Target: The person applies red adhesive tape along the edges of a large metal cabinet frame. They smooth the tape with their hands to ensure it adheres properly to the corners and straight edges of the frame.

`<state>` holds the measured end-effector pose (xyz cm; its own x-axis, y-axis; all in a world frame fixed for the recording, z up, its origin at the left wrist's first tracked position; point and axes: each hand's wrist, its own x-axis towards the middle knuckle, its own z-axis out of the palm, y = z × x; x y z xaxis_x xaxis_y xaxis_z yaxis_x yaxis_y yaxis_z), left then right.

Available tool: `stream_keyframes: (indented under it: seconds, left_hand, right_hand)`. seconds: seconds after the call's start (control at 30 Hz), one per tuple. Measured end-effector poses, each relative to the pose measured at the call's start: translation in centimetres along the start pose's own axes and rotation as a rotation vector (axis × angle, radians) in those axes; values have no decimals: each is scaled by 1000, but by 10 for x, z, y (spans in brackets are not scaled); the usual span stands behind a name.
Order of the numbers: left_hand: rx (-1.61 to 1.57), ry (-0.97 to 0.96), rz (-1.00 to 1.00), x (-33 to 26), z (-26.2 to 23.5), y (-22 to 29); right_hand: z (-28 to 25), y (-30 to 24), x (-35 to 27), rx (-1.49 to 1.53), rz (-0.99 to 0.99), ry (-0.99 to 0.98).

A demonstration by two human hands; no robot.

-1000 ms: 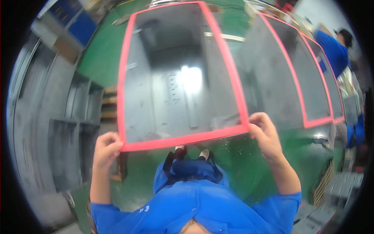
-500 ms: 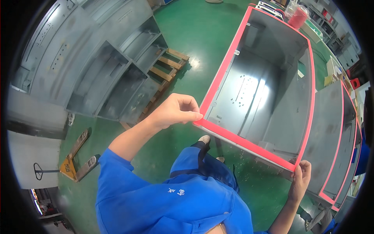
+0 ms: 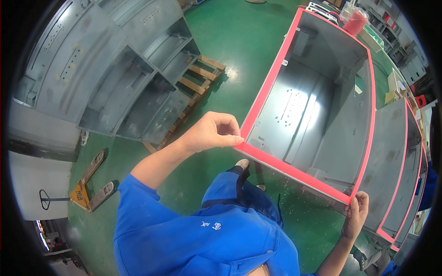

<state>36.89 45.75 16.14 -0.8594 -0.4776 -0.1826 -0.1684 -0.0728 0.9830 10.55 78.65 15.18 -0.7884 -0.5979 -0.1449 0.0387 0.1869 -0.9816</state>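
Observation:
In front of me is a grey metal cabinet (image 3: 294, 99), open face up, with pink tape (image 3: 294, 172) along its rim. My left hand (image 3: 215, 132) is at the near left corner, thumb and forefinger pinched together on the tape there. At the near right corner my right hand (image 3: 356, 214) is closed, with thumb and forefinger tips pinching the tape at the edge. Between both hands the near strip of tape runs straight along the rim. What lies under my right fingertips is hidden.
More pink-edged cabinets (image 3: 389, 170) stand at right. Grey metal cabinets (image 3: 115, 69) sit on a wooden pallet (image 3: 195, 83) at left. A yellow pallet jack (image 3: 81, 197) is on the green floor. Beyond the cabinet lies a pink roll (image 3: 355, 23). Another person's leg (image 3: 377, 261) shows at lower right.
The cabinet and surroundings sit slightly shifted right in view. Both hands stay at the same two corners, with the tape still in place.

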Motion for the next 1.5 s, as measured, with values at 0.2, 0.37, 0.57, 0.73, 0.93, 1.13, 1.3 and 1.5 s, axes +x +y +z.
stream_keyframes:
  seconds: [0.2,0.37,0.57,0.73,0.93,1.13,1.3,1.5]
  left_hand:
    - [-3,1,17,-1,2,2]
    - [28,15,31,-2,2,0]
    - [19,21,53,-2,2,-2]
    - [17,26,72,-3,3,-3]
    - [54,56,77,-5,6,-3]
    - [12,144,31,-6,7,-8]
    - [-261,85,51,-2,1,-21]
    - [-27,11,209,12,1,-37]
  right_hand:
    - [2,-2,0,-23,1,14]
    - [3,-3,0,-17,-1,14]
    - [5,-6,1,-2,11,11]
    - [1,-2,1,9,3,6]
    - [1,-2,-1,3,2,-6]
    - [2,-1,1,-46,2,-7]
    - [6,-3,-6,-11,51,67]
    - [18,3,-5,112,59,175]
